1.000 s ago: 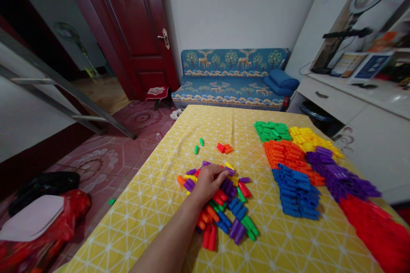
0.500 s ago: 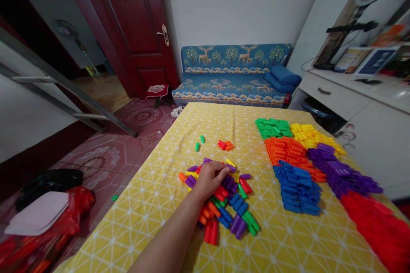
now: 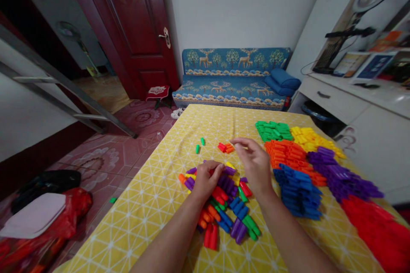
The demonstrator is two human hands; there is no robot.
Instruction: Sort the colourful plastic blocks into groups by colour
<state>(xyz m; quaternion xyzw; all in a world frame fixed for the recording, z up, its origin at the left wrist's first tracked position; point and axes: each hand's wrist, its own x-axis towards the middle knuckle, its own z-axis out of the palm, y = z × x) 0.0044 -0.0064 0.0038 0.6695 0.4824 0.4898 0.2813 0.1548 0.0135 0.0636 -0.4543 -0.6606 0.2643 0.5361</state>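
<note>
My left hand (image 3: 206, 179) rests on a mixed pile of coloured plastic pieces (image 3: 224, 209), its fingers curled together; whatever they hold is hidden. To its right, my right hand (image 3: 254, 164) hovers above the cloth, thumb and forefinger apart, with nothing visible between them. Just beyond lie a few red and orange pieces (image 3: 226, 148), and two green pieces (image 3: 197, 149) are farther left. Sorted heaps fill the right side: green (image 3: 273, 131), yellow (image 3: 312, 138), orange (image 3: 288, 154), blue (image 3: 297, 192), purple (image 3: 342, 175) and red (image 3: 374, 230).
A yellow patterned cloth (image 3: 153, 192) covers the table. Behind it stands a blue sofa (image 3: 233, 81). A white cabinet (image 3: 361, 115) is at the right, a metal ladder (image 3: 92, 102) at the left. Bags and a pale lid (image 3: 35, 215) lie on the left floor.
My right hand has come into view from the lower right and is over the table beside the pile. My left hand stays at nearly the same spot on the pile.
</note>
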